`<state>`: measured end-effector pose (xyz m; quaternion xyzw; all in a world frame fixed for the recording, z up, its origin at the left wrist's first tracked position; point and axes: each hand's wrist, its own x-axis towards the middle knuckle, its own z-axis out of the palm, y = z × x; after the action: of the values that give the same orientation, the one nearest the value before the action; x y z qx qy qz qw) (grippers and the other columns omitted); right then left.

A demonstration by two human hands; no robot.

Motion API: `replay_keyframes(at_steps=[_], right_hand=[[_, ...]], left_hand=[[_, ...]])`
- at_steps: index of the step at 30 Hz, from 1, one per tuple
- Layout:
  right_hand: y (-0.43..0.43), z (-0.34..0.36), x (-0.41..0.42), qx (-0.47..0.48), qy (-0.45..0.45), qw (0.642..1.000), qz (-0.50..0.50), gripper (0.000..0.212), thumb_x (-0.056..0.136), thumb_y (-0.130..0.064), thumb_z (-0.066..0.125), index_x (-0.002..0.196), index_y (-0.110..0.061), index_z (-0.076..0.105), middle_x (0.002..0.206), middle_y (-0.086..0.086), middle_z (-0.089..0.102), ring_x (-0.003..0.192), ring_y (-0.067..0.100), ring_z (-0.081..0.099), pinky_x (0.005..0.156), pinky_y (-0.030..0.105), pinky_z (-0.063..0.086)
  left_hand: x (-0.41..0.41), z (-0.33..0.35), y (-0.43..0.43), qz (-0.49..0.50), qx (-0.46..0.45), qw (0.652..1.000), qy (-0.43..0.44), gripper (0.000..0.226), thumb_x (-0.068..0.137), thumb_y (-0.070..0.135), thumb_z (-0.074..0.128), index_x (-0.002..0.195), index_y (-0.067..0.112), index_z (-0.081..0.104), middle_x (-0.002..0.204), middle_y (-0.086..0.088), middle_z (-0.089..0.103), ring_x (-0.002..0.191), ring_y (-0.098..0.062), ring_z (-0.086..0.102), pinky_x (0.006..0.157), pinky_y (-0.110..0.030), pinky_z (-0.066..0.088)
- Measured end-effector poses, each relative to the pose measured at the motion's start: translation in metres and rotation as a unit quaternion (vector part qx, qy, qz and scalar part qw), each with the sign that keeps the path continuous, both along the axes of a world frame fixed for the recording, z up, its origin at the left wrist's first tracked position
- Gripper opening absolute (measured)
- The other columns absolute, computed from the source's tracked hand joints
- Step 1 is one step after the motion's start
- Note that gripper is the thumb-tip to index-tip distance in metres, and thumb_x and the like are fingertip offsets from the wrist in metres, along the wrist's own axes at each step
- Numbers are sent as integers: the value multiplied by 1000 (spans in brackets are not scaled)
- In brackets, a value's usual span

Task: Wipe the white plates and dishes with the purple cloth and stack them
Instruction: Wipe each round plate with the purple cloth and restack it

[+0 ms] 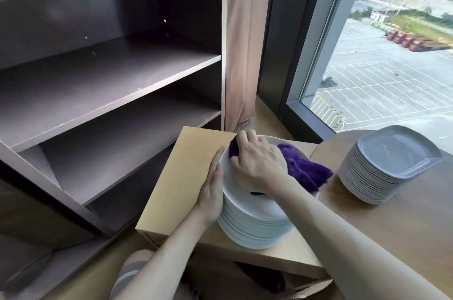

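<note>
Right hand (257, 165) bunches the purple cloth (306, 169) in curled fingers, pressing it onto the top plate | left hand (212, 189), fingers straight and together, braces the plate stack (255, 223) so it won't slide on the worktop (186, 177) | second stack (387, 165) sits right

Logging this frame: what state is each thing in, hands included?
purple cloth: bunched, pressed onto the top plate.
right hand: grips the purple cloth, fingers curled over it.
left hand: fingers straight, resting against the stack's left rim.
round plate stack: upright on the wooden box, top plate being wiped.
square plate stack: upright on the table, untouched.
</note>
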<state>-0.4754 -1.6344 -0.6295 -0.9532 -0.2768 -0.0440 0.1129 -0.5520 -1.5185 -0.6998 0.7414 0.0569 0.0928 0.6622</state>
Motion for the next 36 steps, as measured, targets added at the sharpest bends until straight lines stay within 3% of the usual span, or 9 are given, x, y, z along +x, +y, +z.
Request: replay_keyframes(at_steps=[5,8,10,14,19,23,26,29,36], right_hand=[[7,3,-34,45,62,996,35,19,98,-40,33,95,-21,34,97,-3,42,91,29,53,75,43,38],[-3,7,-49,43,82,995,48,17,98,-39,35,95,-22,37,91,-5,41,86,27,52,73,40,35],[-12,10,-56,13,66,996,64,19,99,-40,37,95,-22,38,90,-5,41,82,26,52,70,39,34],[-38,14,-58,-98,10,992,73,22,102,-45,34,99,-23,36,89,-3,39,73,25,50,62,38,31],[-75,16,-40,-144,5,989,-13,22,103,-43,31,97,-23,37,90,-1,40,74,28,47,63,38,33],[-77,11,-10,-168,-42,984,-45,28,104,-42,32,109,-21,50,101,4,51,88,31,60,66,38,34],[-71,4,11,-167,-101,981,-18,30,103,-43,33,110,-20,51,103,5,53,83,30,59,63,38,36],[-58,-2,23,-154,-126,980,-4,30,101,-45,35,109,-20,51,102,3,52,79,27,57,61,38,36],[-19,-6,21,-14,-61,998,-1,24,97,-40,39,104,-17,45,104,5,49,86,34,58,66,41,38]], left_hand=[[-4,8,-5,15,-39,999,22,41,113,28,20,152,34,33,156,17,40,144,7,33,116,-10,25],[-5,11,-6,17,-50,998,22,44,113,34,21,154,32,37,154,18,44,143,5,37,119,-21,28],[-6,13,-4,18,-33,999,20,45,114,28,21,157,26,34,159,12,40,147,0,33,123,-24,24],[-6,13,-3,26,-13,999,16,44,114,19,25,156,22,37,156,9,43,141,0,38,104,-1,31],[-6,15,-2,16,-10,1000,-5,42,113,14,27,151,19,41,148,8,51,133,5,47,107,-12,39],[-6,12,-4,26,-21,999,-13,40,112,11,27,149,20,43,147,10,51,132,9,47,112,-18,38],[-4,7,-4,29,-20,999,-12,40,112,13,27,149,24,40,146,18,48,130,15,45,102,-6,37],[-2,6,-8,33,-37,999,-16,40,113,15,26,150,21,40,149,12,49,138,2,45,112,-16,36],[0,-1,-6,40,-26,999,-14,45,113,14,23,156,15,36,158,4,44,146,-5,37,123,-32,29]])
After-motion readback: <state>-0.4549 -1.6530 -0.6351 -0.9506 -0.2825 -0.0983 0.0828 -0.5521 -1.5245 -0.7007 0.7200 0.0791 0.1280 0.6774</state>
